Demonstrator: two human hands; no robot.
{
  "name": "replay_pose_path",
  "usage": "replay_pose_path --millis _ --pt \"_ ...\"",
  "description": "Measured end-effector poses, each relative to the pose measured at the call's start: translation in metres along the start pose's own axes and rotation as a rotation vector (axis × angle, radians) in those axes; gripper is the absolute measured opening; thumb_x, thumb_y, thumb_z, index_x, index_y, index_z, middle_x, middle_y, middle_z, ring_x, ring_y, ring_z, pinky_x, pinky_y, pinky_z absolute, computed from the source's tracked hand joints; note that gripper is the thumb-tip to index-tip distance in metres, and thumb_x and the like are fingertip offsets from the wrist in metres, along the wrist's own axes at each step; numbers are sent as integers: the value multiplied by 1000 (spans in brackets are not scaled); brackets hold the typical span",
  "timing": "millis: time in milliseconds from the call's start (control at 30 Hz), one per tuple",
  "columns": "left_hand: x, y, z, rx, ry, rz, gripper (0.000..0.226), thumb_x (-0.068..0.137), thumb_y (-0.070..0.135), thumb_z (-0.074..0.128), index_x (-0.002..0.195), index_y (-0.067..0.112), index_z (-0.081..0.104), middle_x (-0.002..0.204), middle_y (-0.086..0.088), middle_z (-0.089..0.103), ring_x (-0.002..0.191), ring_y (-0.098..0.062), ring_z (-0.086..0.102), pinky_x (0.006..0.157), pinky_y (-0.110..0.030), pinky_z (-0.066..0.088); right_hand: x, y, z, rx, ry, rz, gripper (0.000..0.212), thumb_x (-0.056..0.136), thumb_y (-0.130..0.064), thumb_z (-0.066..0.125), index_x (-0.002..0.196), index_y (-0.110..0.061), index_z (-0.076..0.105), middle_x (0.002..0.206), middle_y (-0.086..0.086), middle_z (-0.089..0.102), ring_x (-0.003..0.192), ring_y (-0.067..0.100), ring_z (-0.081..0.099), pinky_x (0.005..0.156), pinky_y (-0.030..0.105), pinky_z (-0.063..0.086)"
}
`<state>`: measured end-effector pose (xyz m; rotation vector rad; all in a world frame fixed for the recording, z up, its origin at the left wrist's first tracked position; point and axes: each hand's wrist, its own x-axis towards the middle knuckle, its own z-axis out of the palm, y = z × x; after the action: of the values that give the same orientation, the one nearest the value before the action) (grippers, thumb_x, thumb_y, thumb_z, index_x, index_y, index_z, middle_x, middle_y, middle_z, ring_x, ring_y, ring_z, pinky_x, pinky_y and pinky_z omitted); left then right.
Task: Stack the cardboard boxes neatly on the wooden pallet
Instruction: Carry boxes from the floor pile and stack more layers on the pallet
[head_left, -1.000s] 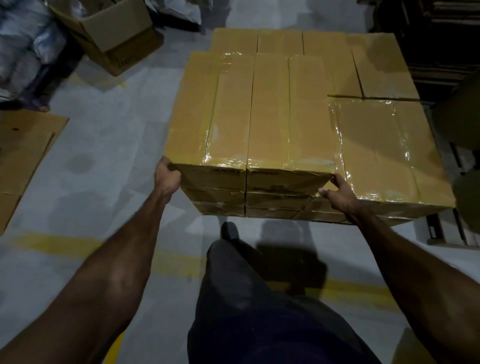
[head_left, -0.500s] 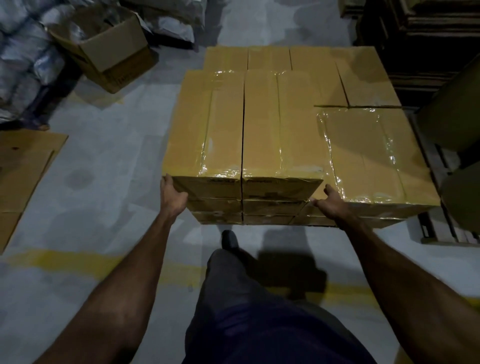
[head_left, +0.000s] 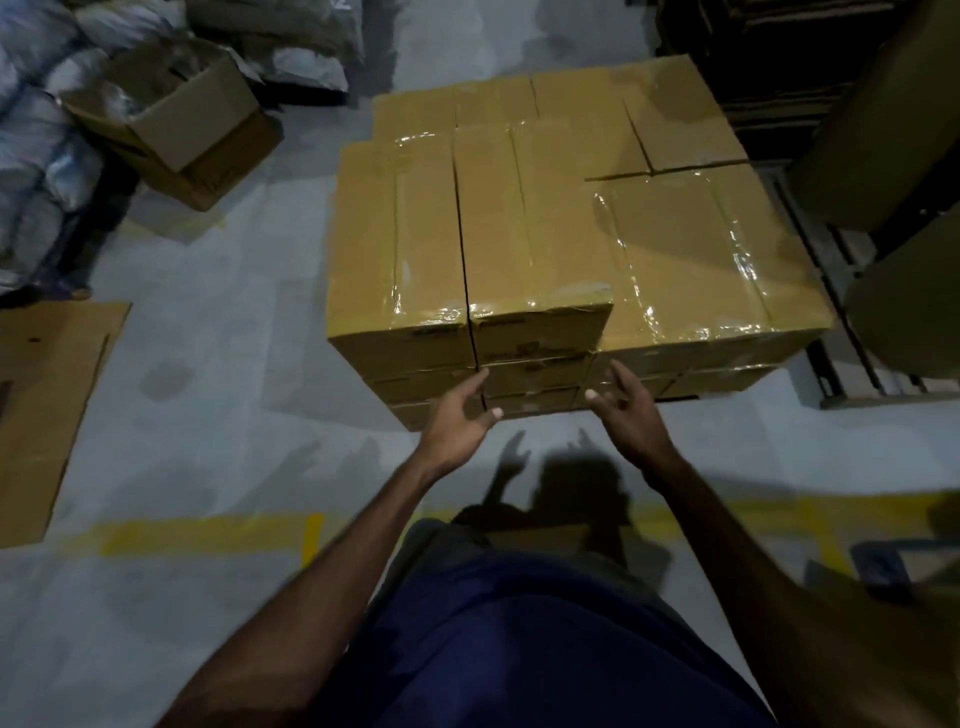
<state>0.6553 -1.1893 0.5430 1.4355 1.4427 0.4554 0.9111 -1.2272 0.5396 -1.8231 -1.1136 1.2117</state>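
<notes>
My left hand (head_left: 457, 421) and right hand (head_left: 631, 415) are both off the load now, fingers loose and spread, holding nothing. They hang near each other in front of the near face of the stack (head_left: 519, 374), and I cannot tell whether the left fingertips graze the cardboard or float just short of it. A second ago each hand was set on an outer corner of the front pair of top boxes, left on the left corner, right on the right; half a second ago they were letting go. So the squaring push is over and I have released.

The two front top boxes (head_left: 467, 249) sit side by side with a thin dark seam between them, their near edges close to level. To their right a film-wrapped box (head_left: 696, 260) sits lower, and more boxes fill the back row (head_left: 545, 104). The wooden pallet (head_left: 852, 374) shows only as slats poking out at the right of the stack.

I read this as one placement finished: the front pair looks flush, and my hands are free for the next box. The right side stands a layer short, so I judge the stacking is not complete.

Further out, an open carton (head_left: 176, 130) lies tilted on the floor at upper left, with flattened cardboard (head_left: 47, 405) at the left edge.
</notes>
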Motion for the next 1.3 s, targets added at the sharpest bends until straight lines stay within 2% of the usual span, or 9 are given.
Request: replay_pose_path --millis 67,200,300,567,700,867,967,1167,1300 --pt "-11 -3 9 55 -86 64 68 101 22 69 161 29 39 167 2 39 153 -19 35 119 -39 32 -28 9 4 31 56 31 71 102 -29 66 163 -23 31 166 6 37 143 26 47 111 44 46" --pt "-19 -13 18 172 -289 244 66 102 38 67 161 28 40 165 2 41 148 -14 40 120 -46 40 -84 28 25 120 235 75 64 103 -30 66 160 -24 38 163 1 42 143 22 48 106 35 46" --pt "-20 -21 18 243 -353 347 63 100 39 70 157 30 45 161 4 47 140 -11 48 111 -50 51 -126 34 49 200 377 137 60 104 -26 65 159 -21 41 162 0 44 141 20 50 98 27 47" --pt "-88 -30 39 196 -602 468 68 91 47 71 152 22 55 156 0 54 135 -22 58 104 -51 55 -261 50 108 263 655 295 62 104 -29 65 159 -16 41 158 2 48 139 21 52 111 37 46" --pt "-130 -26 68 190 -718 547 60 97 33 76 151 19 56 154 0 56 134 -21 57 104 -52 54 -317 58 105 298 808 358 58 105 -27 64 157 -19 43 158 0 49 139 19 52 115 39 44" --pt "-179 -8 103 196 -844 676 64 94 43 74 151 18 57 153 0 57 131 -22 59 101 -45 55 -380 73 94 357 980 393 55 104 -27 65 156 -21 47 154 0 53 130 14 56 104 31 46" --pt "-208 -2 131 240 -896 739 62 98 38 74 153 16 54 156 -1 54 131 -21 58 102 -42 52 -417 87 82 387 1043 414 55 105 -27 64 156 -21 46 154 0 53 128 13 56 102 31 46" --pt "-280 12 210 311 -965 727 69 93 50 70 153 21 54 154 2 56 130 -18 59 105 -37 49 -493 136 46 428 1134 437 56 106 -30 62 158 -25 43 155 -3 52 125 7 50 99 31 44" --pt "-319 12 262 341 -968 719 61 97 37 73 153 22 54 154 2 56 129 -18 59 104 -37 49 -536 172 13 397 1152 442 57 105 -31 62 158 -25 42 155 -1 52 131 10 51 99 31 42"
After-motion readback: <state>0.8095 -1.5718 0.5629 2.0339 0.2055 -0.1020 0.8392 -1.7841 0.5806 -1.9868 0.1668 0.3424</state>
